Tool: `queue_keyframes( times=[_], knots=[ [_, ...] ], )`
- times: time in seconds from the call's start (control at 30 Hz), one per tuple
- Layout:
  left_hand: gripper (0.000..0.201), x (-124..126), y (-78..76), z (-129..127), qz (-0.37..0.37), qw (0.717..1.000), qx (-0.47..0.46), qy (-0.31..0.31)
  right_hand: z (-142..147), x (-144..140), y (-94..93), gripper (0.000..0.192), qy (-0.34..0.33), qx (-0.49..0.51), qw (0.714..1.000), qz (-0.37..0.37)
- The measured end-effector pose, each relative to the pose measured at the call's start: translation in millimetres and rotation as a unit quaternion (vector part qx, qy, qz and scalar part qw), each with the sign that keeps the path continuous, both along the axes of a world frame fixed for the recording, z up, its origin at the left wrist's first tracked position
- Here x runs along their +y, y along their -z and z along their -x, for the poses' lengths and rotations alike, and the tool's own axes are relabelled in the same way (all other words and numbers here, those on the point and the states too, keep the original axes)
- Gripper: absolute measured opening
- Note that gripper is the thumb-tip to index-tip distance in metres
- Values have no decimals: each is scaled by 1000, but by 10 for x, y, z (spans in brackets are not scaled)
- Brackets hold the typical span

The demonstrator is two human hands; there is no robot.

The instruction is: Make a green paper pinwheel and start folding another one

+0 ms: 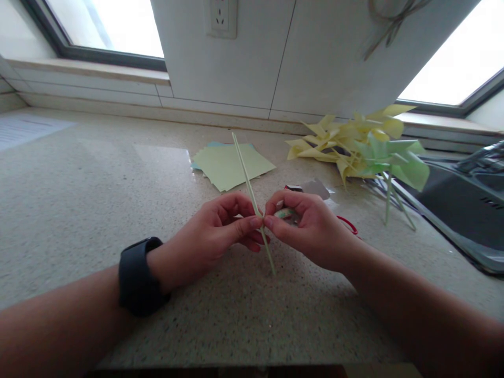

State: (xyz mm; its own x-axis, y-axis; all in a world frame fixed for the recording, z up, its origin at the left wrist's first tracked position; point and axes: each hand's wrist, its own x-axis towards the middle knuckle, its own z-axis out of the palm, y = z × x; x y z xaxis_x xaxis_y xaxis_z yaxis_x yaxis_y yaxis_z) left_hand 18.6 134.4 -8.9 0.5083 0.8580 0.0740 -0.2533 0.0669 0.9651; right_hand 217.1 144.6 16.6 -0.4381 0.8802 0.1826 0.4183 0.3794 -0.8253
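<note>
My left hand [214, 231] and my right hand [305, 226] meet at the middle of the counter, fingertips pinching a thin pale green stick [246, 168]. The stick slants from the far upper left down to the near side, its lower end resting close to the countertop. My right hand also curls around a small green and white object [284, 213], mostly hidden by the fingers. A dark watch [137, 275] sits on my left wrist.
A stack of light green paper squares [228, 165] lies behind the hands. A pile of yellow and green paper pinwheels [362, 147] lies at the right, beside a dark sink [464, 210]. Red-handled scissors [348, 224] peek out behind my right hand. A wall socket [221, 17] is above.
</note>
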Motion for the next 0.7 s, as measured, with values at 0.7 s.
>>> queue_keyframes(
  times=[0.7],
  knots=[
    [29,-22,-24,-4,8,999,-24,36,6,41,-9,16,-111,106,985,79]
  ],
)
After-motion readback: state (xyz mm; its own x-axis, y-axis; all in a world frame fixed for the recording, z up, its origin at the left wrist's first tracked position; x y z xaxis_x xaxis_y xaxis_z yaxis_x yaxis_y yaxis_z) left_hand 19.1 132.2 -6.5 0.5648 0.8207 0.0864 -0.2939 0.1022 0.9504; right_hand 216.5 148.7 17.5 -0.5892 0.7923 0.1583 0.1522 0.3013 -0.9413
